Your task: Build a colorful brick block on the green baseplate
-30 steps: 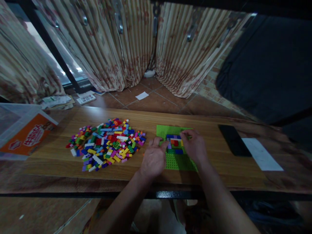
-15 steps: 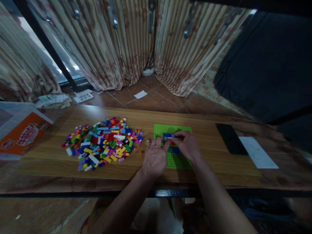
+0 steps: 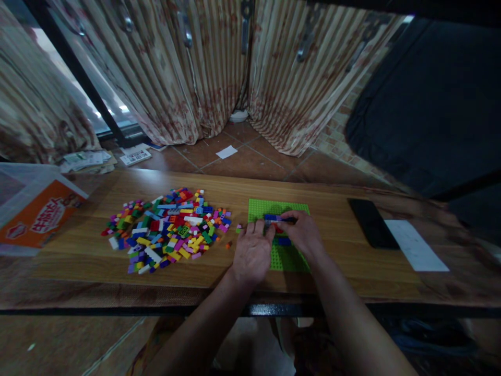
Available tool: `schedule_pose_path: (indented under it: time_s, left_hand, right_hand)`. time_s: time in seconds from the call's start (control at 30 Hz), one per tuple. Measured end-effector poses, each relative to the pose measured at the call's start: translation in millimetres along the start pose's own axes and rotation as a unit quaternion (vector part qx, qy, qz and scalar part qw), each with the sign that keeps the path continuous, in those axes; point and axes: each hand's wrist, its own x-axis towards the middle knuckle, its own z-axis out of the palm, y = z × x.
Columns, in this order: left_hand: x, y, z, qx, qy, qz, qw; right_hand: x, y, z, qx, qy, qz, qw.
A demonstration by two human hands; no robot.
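Note:
A green baseplate [image 3: 262,208] lies on the wooden table with a small block of blue, red and white bricks [image 3: 274,219] built on it. My right hand [image 3: 301,235] is closed in a pinch on the top blue brick of that block. My left hand [image 3: 252,250] rests at the plate's left edge, fingers curled against the side of the block. A pile of loose coloured bricks [image 3: 168,230] spreads out to the left of my hands.
A black phone [image 3: 371,223] and a white sheet [image 3: 417,245] lie at the right of the table. An orange packet in a clear bag [image 3: 37,219] sits at the far left. Curtains and a tiled floor lie beyond the far edge [image 3: 235,177].
My right hand slid left from the plate's right part onto the brick block. My left hand closed in against the block's left side.

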Motion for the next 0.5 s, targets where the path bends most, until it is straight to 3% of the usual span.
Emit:
schedule_pose_path:
  time_s: [0.5]
  left_hand:
    - [1.8, 7.5, 1.1, 0.033, -0.017, -0.009, 0.999]
  right_hand:
    - [0.3, -8.7, 3.8, 0.032, -0.006, 0.027, 0.999]
